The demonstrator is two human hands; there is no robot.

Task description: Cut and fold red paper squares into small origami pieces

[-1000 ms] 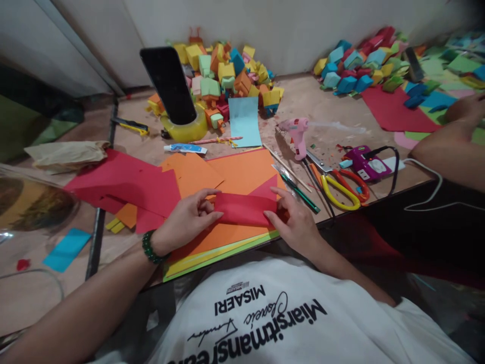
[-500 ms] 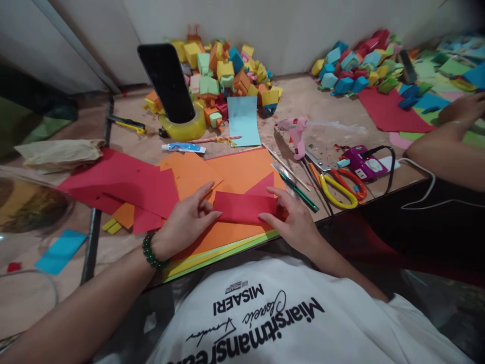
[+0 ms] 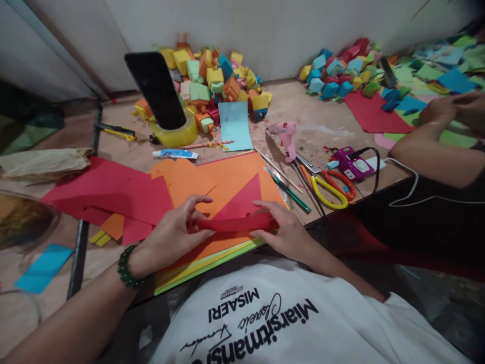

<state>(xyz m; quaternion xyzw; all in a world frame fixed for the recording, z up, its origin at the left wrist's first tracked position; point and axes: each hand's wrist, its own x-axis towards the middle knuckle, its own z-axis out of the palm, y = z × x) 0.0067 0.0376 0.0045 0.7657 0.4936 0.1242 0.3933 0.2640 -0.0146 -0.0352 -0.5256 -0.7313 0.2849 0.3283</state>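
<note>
Between my two hands a folded strip of red paper (image 3: pixel 235 223) is held lengthwise, seen as a narrow, slightly bowed band. My left hand (image 3: pixel 178 227) grips its left end between thumb and fingers; a green bead bracelet (image 3: pixel 129 267) circles that wrist. At the other end, the thumb and fingers of my right hand (image 3: pixel 286 230) close on the strip. Under it lie a red paper triangle (image 3: pixel 244 197) and a stack of orange paper (image 3: pixel 212 169), with yellow and green sheets showing at the near edge.
Red sheets (image 3: pixel 113 184) lie left. Beyond stand a phone (image 3: pixel 157 88) on a tape roll (image 3: pixel 174 132) and heaped paper cubes (image 3: pixel 204 76). To the right are a pink glue gun (image 3: pixel 286 139), scissors (image 3: pixel 329 191), a purple power adapter (image 3: pixel 350 163) and another person's arm (image 3: pixel 432 144).
The red paper has been lifted and tilted toward me, so it now appears narrower. Both hands have come a little nearer my body. The other person's second hand has come into view.
</note>
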